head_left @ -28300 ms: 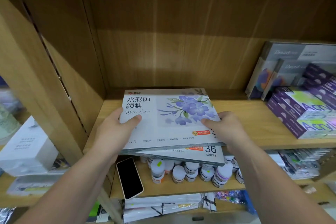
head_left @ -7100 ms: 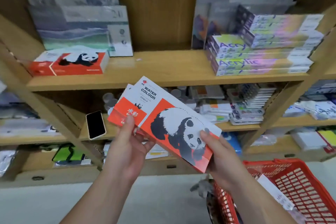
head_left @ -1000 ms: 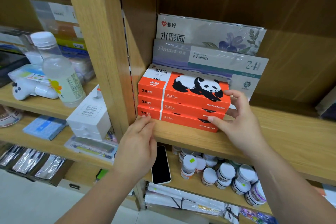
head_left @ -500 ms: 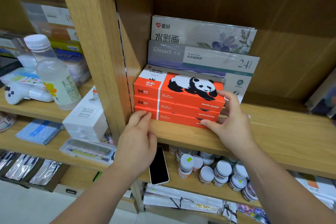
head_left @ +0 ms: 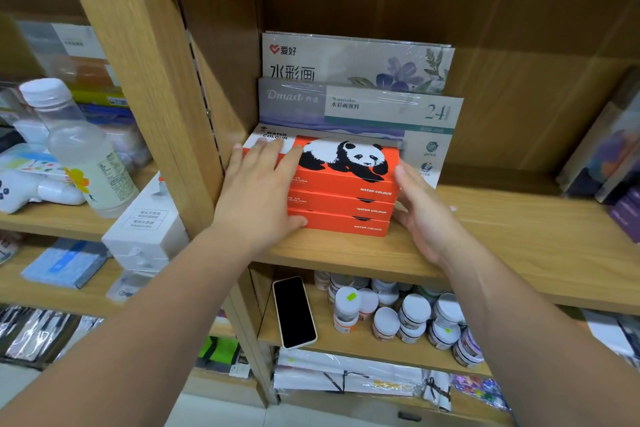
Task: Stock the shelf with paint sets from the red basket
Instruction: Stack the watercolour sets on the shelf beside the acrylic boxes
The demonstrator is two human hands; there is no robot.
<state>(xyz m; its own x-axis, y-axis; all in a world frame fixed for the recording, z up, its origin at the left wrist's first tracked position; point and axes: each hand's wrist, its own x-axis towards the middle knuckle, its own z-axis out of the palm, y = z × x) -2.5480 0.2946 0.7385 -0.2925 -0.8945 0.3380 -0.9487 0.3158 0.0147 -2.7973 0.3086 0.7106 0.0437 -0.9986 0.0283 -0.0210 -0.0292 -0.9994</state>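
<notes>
1. Nearest, on the lower shelf, one dark phone (head_left: 294, 312) lies beside a crowd of white-lidded paint jars (head_left: 398, 317), which overlap too much to count. Neither belongs to this job, I judge.
2. On the shelf board (head_left: 519, 243) above, the left hand (head_left: 258, 191) lies flat over the left end of the panda boxes (head_left: 349, 191). Its grip is spread open, pressing and clasping nothing.
3. The right hand (head_left: 426, 215) stands open-palmed against the stack's right end, fingers straight, grip empty. Together they seem to be squaring the pile towards the left wall.
4. There are three panda boxes, stacked flat at the shelf's left end.
5. Behind them two larger sets stand upright, the Dmast set (head_left: 363, 107) in front of the floral set (head_left: 356, 59), so each cover shows above the one before it.
6. The red basket is out of sight.
</notes>
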